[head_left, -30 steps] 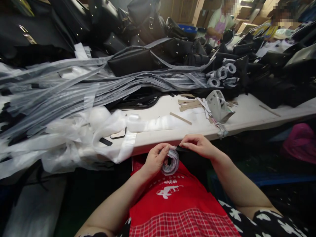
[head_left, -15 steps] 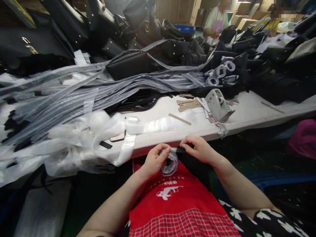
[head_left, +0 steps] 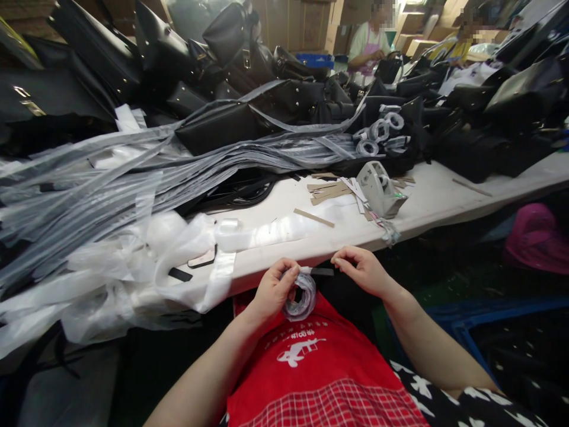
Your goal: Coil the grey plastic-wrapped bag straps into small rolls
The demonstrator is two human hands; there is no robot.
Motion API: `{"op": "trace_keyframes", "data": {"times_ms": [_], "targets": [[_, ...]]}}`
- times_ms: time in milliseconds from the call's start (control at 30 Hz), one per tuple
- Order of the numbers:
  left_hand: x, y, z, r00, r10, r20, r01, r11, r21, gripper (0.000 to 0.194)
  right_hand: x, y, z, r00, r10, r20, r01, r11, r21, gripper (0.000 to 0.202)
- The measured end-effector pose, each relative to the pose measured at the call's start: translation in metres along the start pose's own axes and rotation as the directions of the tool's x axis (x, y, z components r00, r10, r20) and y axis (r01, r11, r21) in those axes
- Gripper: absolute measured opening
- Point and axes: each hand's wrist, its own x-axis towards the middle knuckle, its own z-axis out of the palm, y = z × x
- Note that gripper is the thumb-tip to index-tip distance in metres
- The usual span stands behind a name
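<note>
A coiled strap in clear plastic (head_left: 306, 302) hangs from my left hand (head_left: 278, 287), whose thumb and fingers pinch its upper left side in front of the red apron (head_left: 329, 350). From the top of the coil a black strap end (head_left: 322, 271) sticks out to the right. Just beyond that end is my right hand (head_left: 362, 270), apart from it. Its thumb and index finger are slightly parted with nothing visible between them, and the other fingers are curled.
On the white table (head_left: 284, 252) stands a grey tape dispenser (head_left: 377, 187) beside brown strips (head_left: 326, 191). Plastic-wrapped straps (head_left: 200, 166) and clear film (head_left: 178, 249) cover the left. Finished coils (head_left: 377, 129) and black bags (head_left: 222, 124) lie behind. People stand at the back.
My right hand has let go of the black strap end and moved slightly right. The coil remains in my left hand. The whole view has shifted slightly.
</note>
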Motion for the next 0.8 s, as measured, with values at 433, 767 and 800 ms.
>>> {"op": "trace_keyframes", "data": {"times_ms": [433, 767, 800], "targets": [[0.002, 0.002, -0.007, 0.988, -0.152, 0.005, 0.152, 0.988, -0.038, 0.043, 0.042, 0.066, -0.078, 0.892, 0.113, -0.438, -0.246, 0.934, -0.26, 0.028], [-0.009, 0.007, -0.002, 0.948, -0.312, -0.056, 0.29, 0.925, -0.245, 0.045, 0.097, 0.153, -0.216, 0.731, 0.275, -0.625, -0.625, 0.637, -0.451, 0.026], [-0.009, 0.007, -0.001, 0.947, -0.316, -0.064, 0.29, 0.922, -0.256, 0.046, 0.099, 0.161, -0.215, 0.762, 0.29, -0.579, -0.61, 0.621, -0.492, 0.023]]}}
